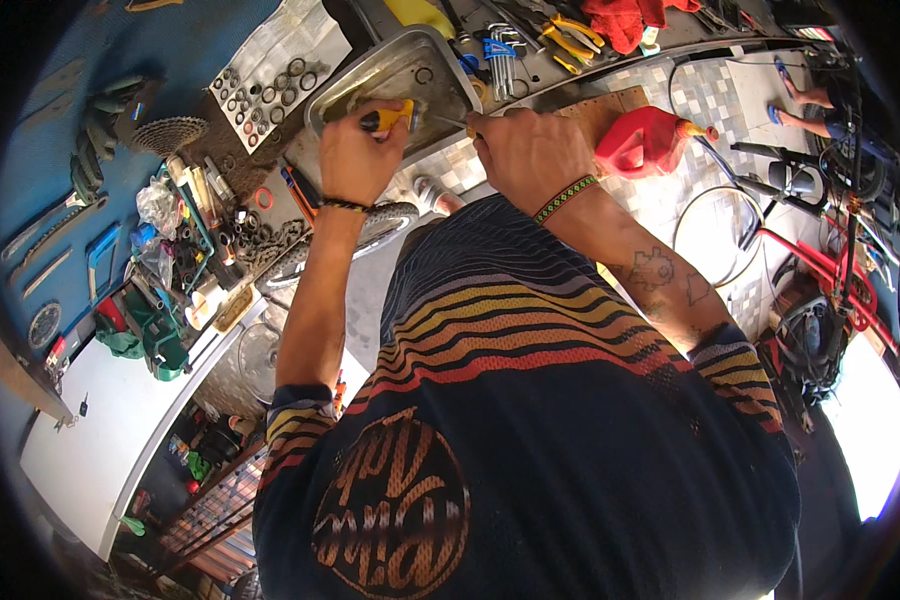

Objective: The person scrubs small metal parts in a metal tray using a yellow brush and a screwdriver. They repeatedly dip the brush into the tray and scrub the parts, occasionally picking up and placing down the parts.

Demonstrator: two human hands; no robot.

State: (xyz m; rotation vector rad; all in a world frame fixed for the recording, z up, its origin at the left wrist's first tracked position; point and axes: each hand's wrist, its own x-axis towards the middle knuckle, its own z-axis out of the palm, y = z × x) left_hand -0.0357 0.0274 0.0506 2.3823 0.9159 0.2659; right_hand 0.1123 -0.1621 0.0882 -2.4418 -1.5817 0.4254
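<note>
A metal tray with murky liquid lies at the front of the bench, and both hands are at its near side. My left hand is closed around a yellow-and-black object over the tray; its full shape is hidden by the fingers. At the tray's right corner, my right hand is closed on a thin tool, whose slim shaft points left into the tray. Its handle is mostly covered by the hand, so its kind is unclear. A small dark ring rests inside the tray.
Left of the tray, a white sheet holds several rings. Hex keys, yellow-handled pliers and a red cloth lie to the right. A red jug stands beside my right forearm. A bicycle wheel is below the bench edge.
</note>
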